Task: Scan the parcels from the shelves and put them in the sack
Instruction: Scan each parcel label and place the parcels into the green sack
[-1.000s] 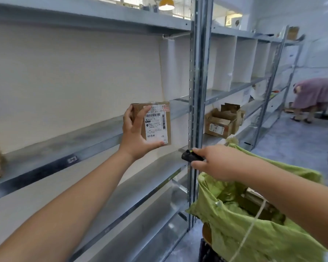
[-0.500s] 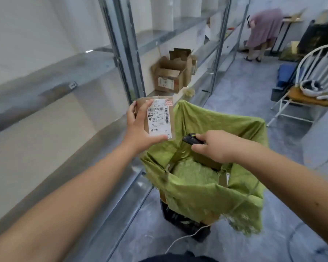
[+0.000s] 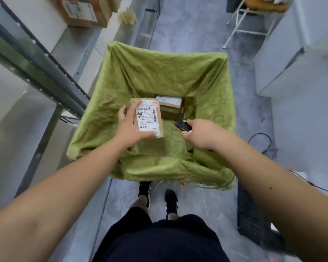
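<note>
The left hand (image 3: 130, 127) grips a small parcel (image 3: 150, 118) by its left edge, thumb along the near end and fingers curled over the far corner, label facing up. The parcel's long axis runs away from the person, and it hangs directly above the open mouth of the green sack (image 3: 159, 76). The right hand (image 3: 199, 134) is just beside it to the right, clenched around a black scanner (image 3: 182, 125) whose nose points toward the parcel. Down in the sack, just beyond the held parcel, another box (image 3: 170, 106) already lies. The drop looks straight down, so the left hand likely only needs to let go. More boxes (image 3: 83, 12) sit on the shelf (image 3: 80, 44) at upper left.
</note>
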`<state>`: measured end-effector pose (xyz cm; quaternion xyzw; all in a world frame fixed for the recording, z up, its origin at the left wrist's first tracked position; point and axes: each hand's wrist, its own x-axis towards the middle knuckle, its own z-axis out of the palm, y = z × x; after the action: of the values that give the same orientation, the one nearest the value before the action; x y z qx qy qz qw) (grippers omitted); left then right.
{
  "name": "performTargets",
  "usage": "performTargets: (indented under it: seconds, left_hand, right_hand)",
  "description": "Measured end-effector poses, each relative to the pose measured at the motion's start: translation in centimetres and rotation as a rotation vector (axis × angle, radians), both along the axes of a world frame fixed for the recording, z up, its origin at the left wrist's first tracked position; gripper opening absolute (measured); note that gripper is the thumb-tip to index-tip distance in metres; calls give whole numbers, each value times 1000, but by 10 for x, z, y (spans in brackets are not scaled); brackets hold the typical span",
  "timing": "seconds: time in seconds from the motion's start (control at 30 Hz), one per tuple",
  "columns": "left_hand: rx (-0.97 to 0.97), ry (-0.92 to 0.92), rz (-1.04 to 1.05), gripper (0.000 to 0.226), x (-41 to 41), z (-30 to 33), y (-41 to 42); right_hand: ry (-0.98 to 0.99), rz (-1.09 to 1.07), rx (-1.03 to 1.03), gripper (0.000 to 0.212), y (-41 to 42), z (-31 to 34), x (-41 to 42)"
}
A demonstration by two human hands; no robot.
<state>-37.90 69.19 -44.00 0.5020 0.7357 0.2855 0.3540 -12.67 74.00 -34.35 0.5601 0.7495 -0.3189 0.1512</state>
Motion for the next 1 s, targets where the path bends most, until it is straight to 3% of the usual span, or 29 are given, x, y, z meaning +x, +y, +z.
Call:
performTargets:
  seconds: [0.47, 0.6, 0.77, 1.0]
  left_hand:
    - [-465, -325, -258, 124, 31, -182, 122]
    - [-453, -362, -260, 125, 49, -217, 141]
    - [-487, -361, -195, 109, 62, -240, 155]
    - [-522, -304, -181, 100, 72, -246, 158]
  right_hand:
    - [-145, -493, -171, 31, 19, -72, -19]
    - [-145, -551, -206, 43, 33, -85, -24]
    - [-148, -651, -225, 63, 35, -94, -22]
    - [-188, -657, -304, 68, 33, -103, -17]
